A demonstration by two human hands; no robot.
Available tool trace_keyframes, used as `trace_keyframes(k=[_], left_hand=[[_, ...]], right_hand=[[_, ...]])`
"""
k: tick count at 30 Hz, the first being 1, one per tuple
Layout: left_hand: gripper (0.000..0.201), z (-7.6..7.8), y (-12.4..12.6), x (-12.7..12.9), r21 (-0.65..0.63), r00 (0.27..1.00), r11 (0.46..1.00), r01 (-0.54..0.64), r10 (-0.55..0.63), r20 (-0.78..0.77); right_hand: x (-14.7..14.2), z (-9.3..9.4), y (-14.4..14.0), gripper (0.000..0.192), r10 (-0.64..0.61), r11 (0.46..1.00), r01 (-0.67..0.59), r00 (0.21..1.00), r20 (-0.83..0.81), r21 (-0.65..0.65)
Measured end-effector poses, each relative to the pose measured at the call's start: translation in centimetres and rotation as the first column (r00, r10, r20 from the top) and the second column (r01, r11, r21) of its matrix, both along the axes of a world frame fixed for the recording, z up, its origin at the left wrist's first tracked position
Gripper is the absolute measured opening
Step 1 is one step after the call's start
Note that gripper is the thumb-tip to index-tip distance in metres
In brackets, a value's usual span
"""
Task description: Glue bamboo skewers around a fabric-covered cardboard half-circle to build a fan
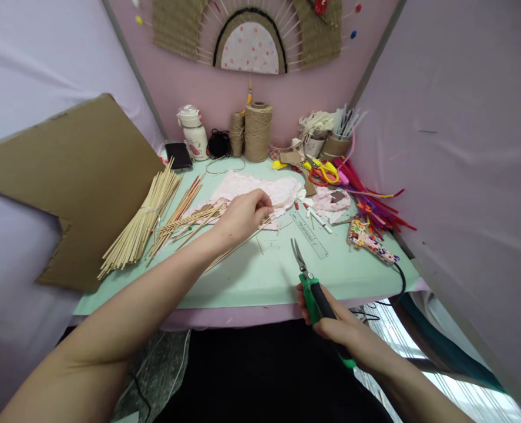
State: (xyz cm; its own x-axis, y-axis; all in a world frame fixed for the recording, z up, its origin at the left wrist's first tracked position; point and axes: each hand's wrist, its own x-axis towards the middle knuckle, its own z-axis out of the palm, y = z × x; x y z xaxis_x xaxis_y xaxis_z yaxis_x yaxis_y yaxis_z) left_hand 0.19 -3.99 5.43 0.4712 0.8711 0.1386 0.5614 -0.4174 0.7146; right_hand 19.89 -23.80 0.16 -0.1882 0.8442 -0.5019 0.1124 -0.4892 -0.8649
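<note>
My right hand [330, 320] is wrapped round green-and-black garden snips [313, 288] near the table's front edge. Their metal blades [298, 255] point up and away, slightly parted. Over the middle of the table, my left hand [246, 214] has its fingers pinched together. What lies between those fingertips is too small to make out. Thin wooden sticks [234, 247] lie just below this hand, and more loose sticks [185, 223] spread to its left. Pink-dotted white cloth [238, 185] lies behind it.
A tied stick bundle [139, 220] leans by cut cardboard [93, 176] at left. To the right are a clear ruler [309, 235], scissors [326, 171], a patterned glue gun [370, 242] and pipe cleaners [370, 200]. A twine spool [258, 132] and white bottle [194, 134] stand behind.
</note>
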Motion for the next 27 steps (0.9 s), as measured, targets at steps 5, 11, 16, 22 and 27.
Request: trace_keyframes(k=[5,11,16,22,27], left_hand=[[0.01,-1.8,-3.7,0.7,-0.513,0.965,0.845,0.152,-0.015,0.261],[0.008,-3.0,-4.8,1.3,-0.716,0.918,0.668,0.203,0.124,0.376],[0.013,-2.9,-5.0,1.4,-0.728,0.931,0.643,0.237,0.063,0.359],[0.015,-3.4,-5.4,1.6,-0.749,0.951,0.629,0.207,0.049,0.304],[0.015,-3.2,-5.5,1.7,-0.76,0.964,0.621,0.194,0.024,0.265]], right_hand=[[-0.3,0.4,0.1,0.061,0.0,1.0,0.0,1.0,-0.011,-0.023],[-0.4,0.6,0.3,0.058,0.012,1.0,-0.012,0.999,0.051,-0.017],[-0.4,0.6,0.4,0.06,0.033,0.999,-0.033,0.998,0.048,-0.005],[0.1,-0.2,0.2,0.06,0.031,0.999,-0.031,0.999,0.026,-0.009],[0.3,-0.6,0.1,0.054,0.04,0.999,-0.04,0.998,0.054,0.0]])
